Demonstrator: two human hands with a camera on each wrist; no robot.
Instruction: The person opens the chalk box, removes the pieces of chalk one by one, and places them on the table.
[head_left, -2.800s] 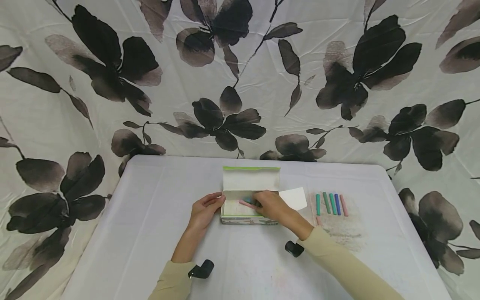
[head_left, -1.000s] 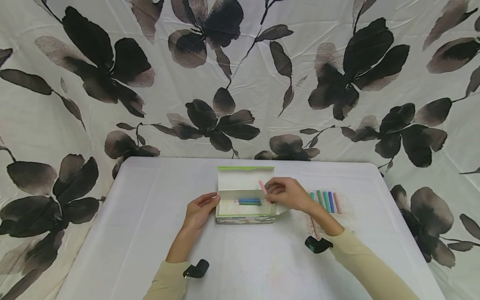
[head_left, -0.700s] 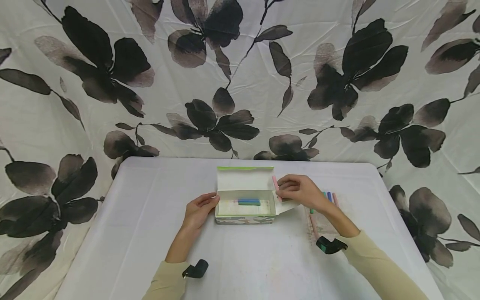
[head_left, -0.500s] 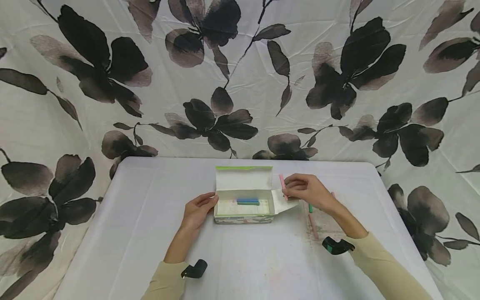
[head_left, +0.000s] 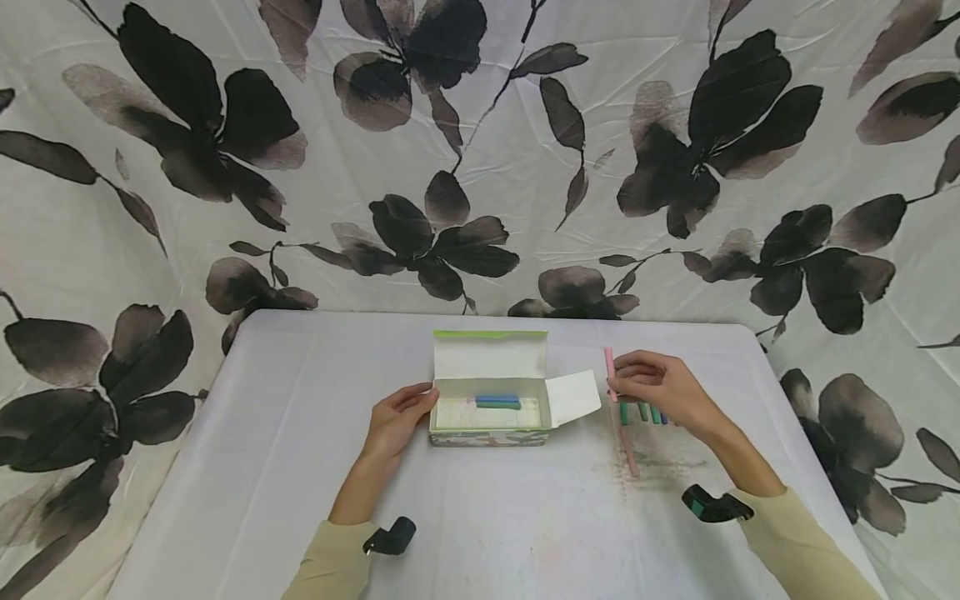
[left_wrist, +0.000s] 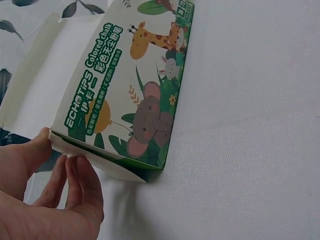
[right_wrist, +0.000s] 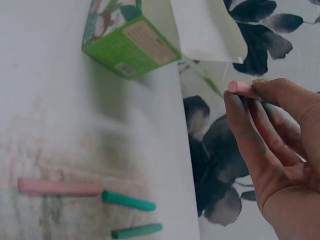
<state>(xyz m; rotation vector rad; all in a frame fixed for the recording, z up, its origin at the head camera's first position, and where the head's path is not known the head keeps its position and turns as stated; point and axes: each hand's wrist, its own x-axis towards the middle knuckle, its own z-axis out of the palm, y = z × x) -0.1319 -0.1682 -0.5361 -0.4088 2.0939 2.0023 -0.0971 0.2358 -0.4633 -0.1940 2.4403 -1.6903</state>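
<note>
An open chalk box (head_left: 491, 438) printed with cartoon animals stands on the table, its lid raised. My left hand (head_left: 397, 421) holds its left end, thumb and fingers pinching the side flap (left_wrist: 100, 160). Inside the box lie a blue chalk stick (head_left: 497, 399) and a green chalk stick (head_left: 498, 406). To the right of the box, my right hand (head_left: 667, 387) pinches a pink chalk stick (head_left: 609, 362) upright between thumb and fingertips, above the table. Below that hand lies a row of chalks, including a teal chalk (right_wrist: 129, 201); the hand hides part of the row.
Another pink chalk stick (head_left: 628, 452) lies in front of the row. Chalk dust (head_left: 667, 458) smudges the white table (head_left: 337, 350) there. The box's right flap (head_left: 573, 397) sticks out toward the row. A flowered cloth (head_left: 300, 167) hangs behind the table.
My right hand has lifted the pink chalk out of the box and carried it right, past the right flap to above the row. The left hand has stayed at the box's left end.
</note>
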